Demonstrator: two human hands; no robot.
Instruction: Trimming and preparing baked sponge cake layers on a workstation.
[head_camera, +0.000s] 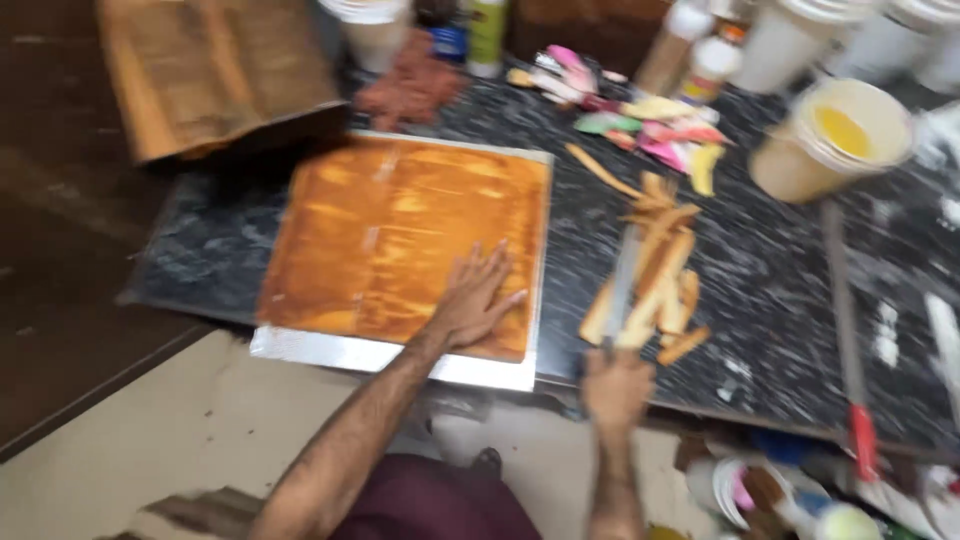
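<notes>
A large square golden-brown sheet cake (400, 235) lies on a silver board (300, 348) at the edge of a dark marbled counter (780, 300). My left hand (475, 300) rests flat on the cake's near right corner, fingers spread. My right hand (615, 385) grips the handle of a long knife (625, 285) whose blade points away from me. The blade lies among a pile of trimmed cake strips (660, 270) to the right of the board.
A tilted tub of yellow liquid (835, 135) stands at the back right. Coloured wrappers and scraps (650, 125), bottles and white tubs line the back. A long tool with a red handle (850, 330) lies at the right. Brown cardboard (215, 65) sits back left.
</notes>
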